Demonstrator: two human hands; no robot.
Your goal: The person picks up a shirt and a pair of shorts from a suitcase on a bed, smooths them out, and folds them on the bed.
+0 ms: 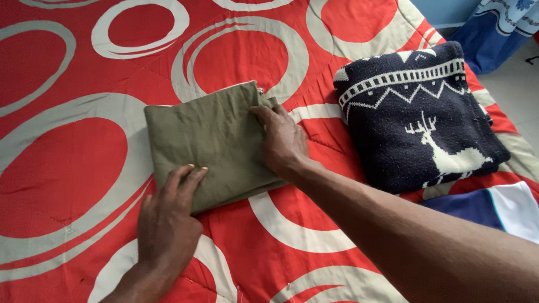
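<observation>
Left hand (166, 223): fingers (186, 178) released, lying flat on the near edge of the folded olive cloth (212, 140). Right hand (284, 143): fingers (262, 113) released too, pressed on the cloth's right edge, nothing grasped. Cloth lies mid-bed on the red bedspread (56, 178) with grey rings. To its right, apart, a folded navy sweater (416, 115) with white deer; nearer, a blue-and-white garment (509, 210).
</observation>
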